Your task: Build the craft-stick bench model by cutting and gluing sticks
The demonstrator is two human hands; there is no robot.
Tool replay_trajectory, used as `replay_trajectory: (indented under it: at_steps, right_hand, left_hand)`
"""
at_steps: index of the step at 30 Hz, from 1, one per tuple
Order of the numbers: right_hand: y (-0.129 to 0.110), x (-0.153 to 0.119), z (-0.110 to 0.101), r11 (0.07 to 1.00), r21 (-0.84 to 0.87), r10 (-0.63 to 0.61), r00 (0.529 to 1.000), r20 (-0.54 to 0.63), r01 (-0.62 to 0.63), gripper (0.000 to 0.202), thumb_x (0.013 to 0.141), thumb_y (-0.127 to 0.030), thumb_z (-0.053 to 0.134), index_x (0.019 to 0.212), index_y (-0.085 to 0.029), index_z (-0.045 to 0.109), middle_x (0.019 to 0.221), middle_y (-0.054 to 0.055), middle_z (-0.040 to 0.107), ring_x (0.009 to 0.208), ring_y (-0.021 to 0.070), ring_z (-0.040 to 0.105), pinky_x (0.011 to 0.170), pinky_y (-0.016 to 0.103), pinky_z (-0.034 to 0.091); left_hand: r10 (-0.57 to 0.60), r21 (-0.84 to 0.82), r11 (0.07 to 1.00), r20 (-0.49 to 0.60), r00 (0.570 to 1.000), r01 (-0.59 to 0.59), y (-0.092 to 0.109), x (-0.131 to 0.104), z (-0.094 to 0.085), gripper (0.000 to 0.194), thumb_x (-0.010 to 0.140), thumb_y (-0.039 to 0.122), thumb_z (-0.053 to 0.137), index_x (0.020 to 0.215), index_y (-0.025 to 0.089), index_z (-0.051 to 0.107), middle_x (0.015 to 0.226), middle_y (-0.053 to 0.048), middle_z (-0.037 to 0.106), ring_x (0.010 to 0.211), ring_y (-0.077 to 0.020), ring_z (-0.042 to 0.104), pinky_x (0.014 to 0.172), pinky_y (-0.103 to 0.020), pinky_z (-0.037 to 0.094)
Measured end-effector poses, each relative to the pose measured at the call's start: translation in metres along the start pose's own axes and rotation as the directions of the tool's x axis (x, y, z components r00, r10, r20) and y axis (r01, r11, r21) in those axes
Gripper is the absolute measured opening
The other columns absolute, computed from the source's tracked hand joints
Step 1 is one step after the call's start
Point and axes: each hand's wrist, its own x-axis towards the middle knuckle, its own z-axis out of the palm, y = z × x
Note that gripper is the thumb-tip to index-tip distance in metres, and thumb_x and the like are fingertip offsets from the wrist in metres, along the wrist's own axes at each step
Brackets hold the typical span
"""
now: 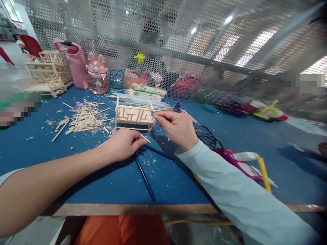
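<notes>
A small frame model of thin wooden sticks [133,115] stands upright on the blue table, just beyond my hands. My right hand [180,129] is at the model's right end, thumb and forefinger pinched together. Anything in that pinch is too small to make out. Low in front of the model is my left hand [125,143], its fingers closed with the thumb against them; what they hold is unclear. A short thin stick [146,138] shows beside those fingertips. Two long dark blue handles [145,180], like those of pliers, spread from beneath the left hand, their head hidden.
Loose wooden sticks [85,119] and crumbs lie left of the model. Behind stand a pink bottle [78,69], a clear pink bottle [97,80] and a larger stick model [48,75]. Black cable [211,137] and a purple object [241,165] lie right. Perforated mesh [184,44] rises behind.
</notes>
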Motion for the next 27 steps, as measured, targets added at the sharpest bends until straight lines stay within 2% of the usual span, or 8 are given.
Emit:
replay_trajectory:
  at_steps: [4,9,27]
  right_hand:
    - [0.0003,0.0003,0.0055,0.978,-0.171,-0.13,0.991,-0.038,0.122,0.024,0.084,-0.027,0.054,0.089,-0.018,0.075,0.089,0.005,0.075,0.082,0.0196,0.07,0.074,0.031,0.052]
    - [0.0004,0.0001,0.0083,0.931,-0.33,-0.174,0.984,-0.03,0.155,0.025,0.086,-0.03,0.052,0.093,-0.022,0.074,0.092,0.004,0.074,0.085,0.0209,0.07,0.073,0.031,0.053]
    - [0.0005,0.0,0.0108,0.921,-0.364,-0.154,0.988,-0.003,0.143,0.025,0.087,-0.03,0.051,0.088,-0.021,0.075,0.088,0.005,0.075,0.081,0.0211,0.07,0.069,0.029,0.05]
  left_hand:
    - [0.006,-0.002,1.0,-0.01,1.0,-0.006,0.0001,-0.0003,0.0001,0.034,0.087,0.038,0.046,0.073,0.016,0.067,0.06,-0.002,0.065,0.049,-0.0098,0.05,0.049,-0.022,0.031]
    - [0.021,-0.004,1.0,-0.014,1.0,-0.021,-0.0001,0.0007,-0.0003,0.033,0.086,0.038,0.047,0.072,0.016,0.066,0.061,-0.002,0.065,0.051,-0.0101,0.051,0.05,-0.022,0.031]
    - [0.023,0.01,1.0,-0.004,1.0,-0.023,0.0008,0.0002,-0.0013,0.034,0.087,0.039,0.046,0.072,0.016,0.067,0.061,-0.003,0.065,0.05,-0.0104,0.05,0.05,-0.023,0.031]
